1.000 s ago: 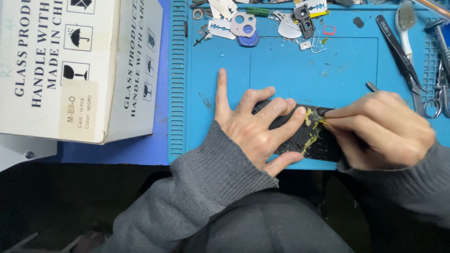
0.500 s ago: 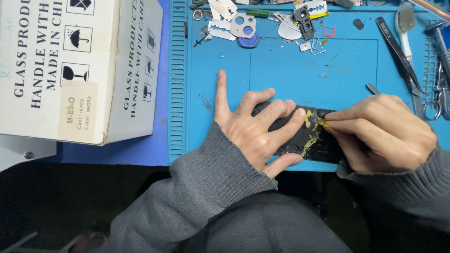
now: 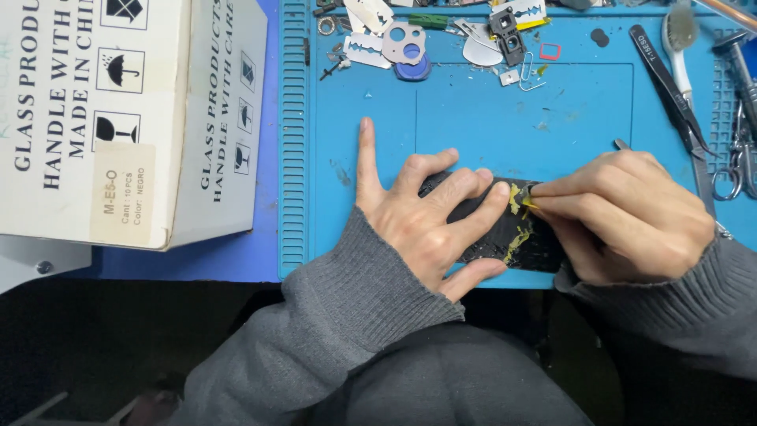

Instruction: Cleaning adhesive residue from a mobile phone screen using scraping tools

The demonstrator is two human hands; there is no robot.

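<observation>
Cardboard box [image 3: 118,110], white with black print, symbols and a tan label, sits far left, beside the ribbed edge of the blue rubbery mat [image 3: 489,110]. Left hand [image 3: 426,221] lies flat, fingers spread wide, pinning a black slab [image 3: 505,233] at the mat's near edge. Yellow residue [image 3: 516,237] streaks the slab. Right hand [image 3: 631,217] has fingers pinched tight on a thin tool, barely visible, at that residue. Black tweezers [image 3: 670,87] and scissors [image 3: 737,158] lie right; small metal parts [image 3: 441,35] litter the top.

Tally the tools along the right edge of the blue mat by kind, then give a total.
Black tweezers: 1
Brush: 1
Scissors: 1
Screwdriver: 1
Total: 4
</observation>
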